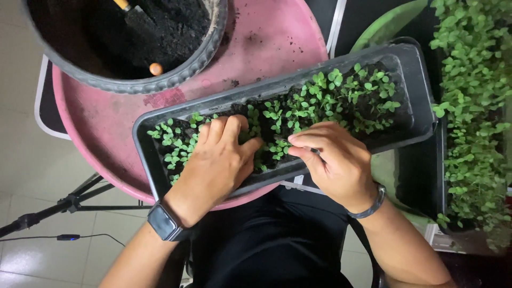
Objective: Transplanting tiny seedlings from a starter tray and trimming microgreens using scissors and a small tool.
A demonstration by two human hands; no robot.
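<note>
A long dark rectangular planter tray (410, 74) full of small green seedlings (341, 96) lies tilted across a pink round tray (277, 37). My left hand (216, 160), with a dark smartwatch on the wrist, rests flat on the soil and seedlings in the tray's left half, fingers spread. My right hand (336, 157), with a dark bracelet at the wrist, sits at the tray's near rim, fingers pinched on a thin dark tool (314, 151) whose tip points into the seedlings.
A grey round pot (176, 80) of dark soil with a trowel handle stands at the top left on the pink tray. Another container of dense green sprouts (474, 106) is at the right. A tripod leg and cable lie on the tiled floor at the left.
</note>
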